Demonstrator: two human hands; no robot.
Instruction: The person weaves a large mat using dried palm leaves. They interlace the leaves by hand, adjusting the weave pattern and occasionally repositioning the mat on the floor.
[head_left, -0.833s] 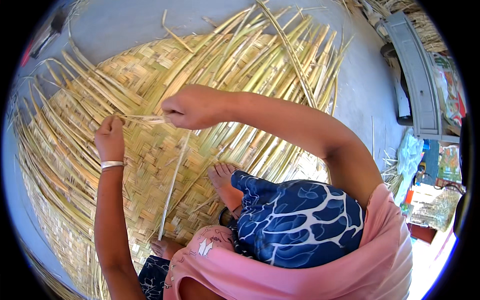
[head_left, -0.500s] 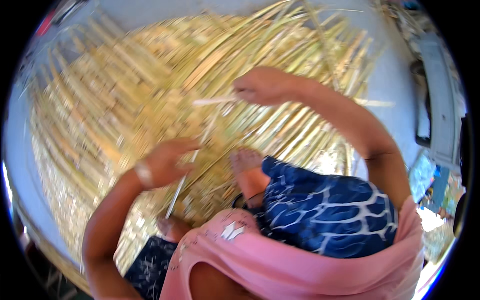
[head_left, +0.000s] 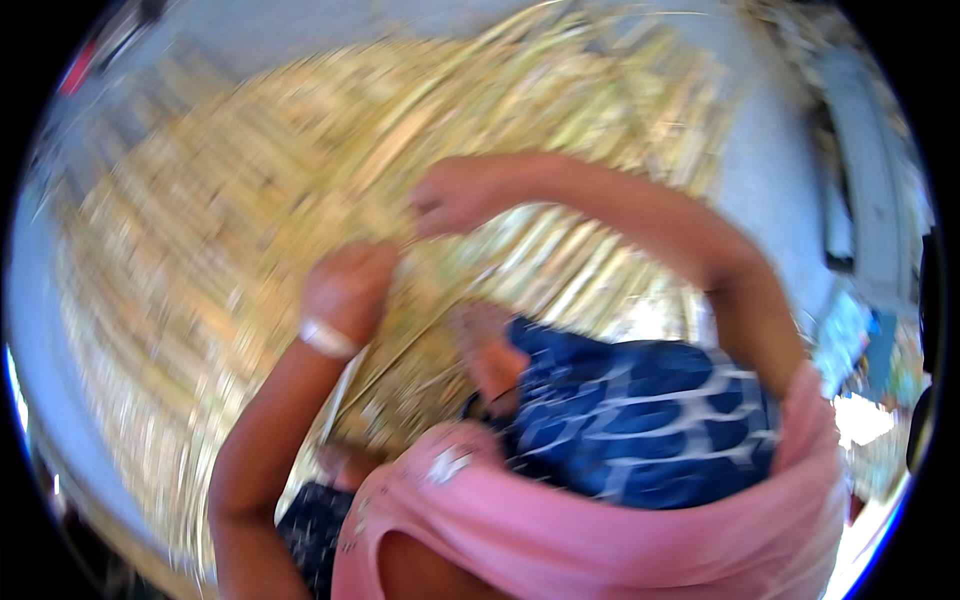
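A large mat (head_left: 250, 160) of flat, straw-coloured plant strips lies beneath my hands, partly woven, with loose strip ends fanning out. Over its middle, my right hand (head_left: 455, 195) is closed; the pale strip it grips is mostly lost in the blur. My left hand (head_left: 348, 285), with a pale band (head_left: 328, 339) at the wrist, is close to it on the lower left. Its fingers are bent and pressed together, and whatever they hold is hidden. A narrow, light-coloured strip (head_left: 340, 395) shows below the left wrist and runs down toward my foot.
My bare foot (head_left: 485, 345) rests on the mat beside my blue patterned clothing (head_left: 640, 420). Grey floor (head_left: 770, 190) borders the mat. At the far right stands a long grey-blue object (head_left: 872, 180), with a light blue bag-like item (head_left: 843, 335) near its lower end.
My right hand has moved left and slightly down. My left hand has moved up and right, its spread fingers now drawn together, so the hands are much closer. The picture has become more blurred.
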